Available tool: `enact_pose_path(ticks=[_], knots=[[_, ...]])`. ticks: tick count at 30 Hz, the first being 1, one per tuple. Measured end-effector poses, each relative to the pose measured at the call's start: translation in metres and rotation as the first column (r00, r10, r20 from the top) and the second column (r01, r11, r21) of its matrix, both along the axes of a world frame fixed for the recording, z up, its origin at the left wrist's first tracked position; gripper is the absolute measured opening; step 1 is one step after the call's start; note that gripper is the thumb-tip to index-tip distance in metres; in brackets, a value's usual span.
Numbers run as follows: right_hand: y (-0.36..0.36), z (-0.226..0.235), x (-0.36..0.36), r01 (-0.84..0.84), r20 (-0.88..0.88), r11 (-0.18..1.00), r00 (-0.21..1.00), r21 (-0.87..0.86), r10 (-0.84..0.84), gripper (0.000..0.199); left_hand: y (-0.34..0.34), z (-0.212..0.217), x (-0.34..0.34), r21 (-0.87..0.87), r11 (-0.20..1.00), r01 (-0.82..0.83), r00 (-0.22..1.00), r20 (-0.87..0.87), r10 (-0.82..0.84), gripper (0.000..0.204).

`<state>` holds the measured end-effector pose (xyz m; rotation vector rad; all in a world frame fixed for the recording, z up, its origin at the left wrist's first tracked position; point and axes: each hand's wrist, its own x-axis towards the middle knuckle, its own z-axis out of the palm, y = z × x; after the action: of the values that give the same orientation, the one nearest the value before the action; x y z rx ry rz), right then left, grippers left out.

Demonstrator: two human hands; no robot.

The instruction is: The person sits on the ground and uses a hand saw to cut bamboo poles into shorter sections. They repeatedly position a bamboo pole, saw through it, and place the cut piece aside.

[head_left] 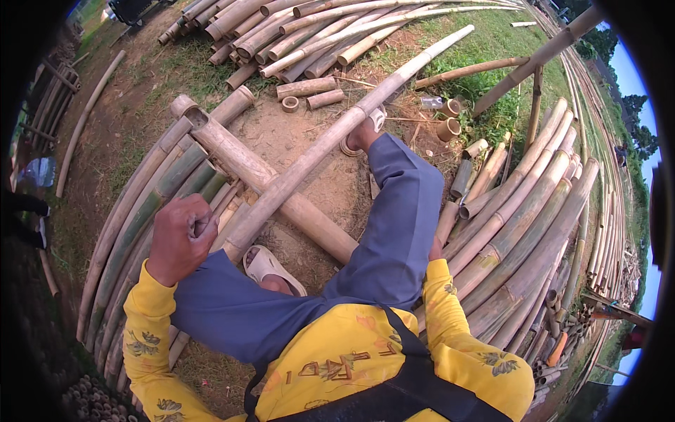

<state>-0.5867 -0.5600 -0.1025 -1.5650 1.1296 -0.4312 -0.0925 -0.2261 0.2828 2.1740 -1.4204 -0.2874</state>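
Note:
My left hand is raised above my left thigh, its fingers curled into a fist, and nothing shows in it. Close by its right side is the near end of a long pale bamboo pole. This pole slants away to the far right and lies across a thicker bamboo pole on the ground. Only a small part of my right hand shows, low beside my right knee next to the stacked bamboo; its fingers are hidden.
Bamboo poles lie bundled on my left, and another stack on my right. A large pile fills the far side. Short cut pieces lie near it. A slanted bamboo post stands far right. Another person's foot shows far left.

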Motion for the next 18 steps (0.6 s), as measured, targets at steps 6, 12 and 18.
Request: enact_pose_path(ticks=[6, 12, 18], knots=[[0.036, 0.208, 0.128, 0.275, 0.368, 0.953, 0.879, 0.13, -0.304, 0.065, -0.137, -0.079, 0.046, 0.347, 0.928, 0.137, 0.974, 0.124, -0.19, 0.027], [0.042, 0.238, 0.175, 0.027, -0.113, 0.788, 0.986, -0.615, -0.122, 0.092, -0.262, -0.224, 0.042, 0.471, 0.879, -0.073, 0.995, 0.092, 0.033, 0.079], [-0.011, 0.251, 0.19, -0.232, -0.359, 0.809, 0.933, -0.54, 0.027, 0.051, -0.311, -0.274, 0.015, 0.529, 0.831, -0.17, 0.985, 0.099, 0.138, 0.093]])
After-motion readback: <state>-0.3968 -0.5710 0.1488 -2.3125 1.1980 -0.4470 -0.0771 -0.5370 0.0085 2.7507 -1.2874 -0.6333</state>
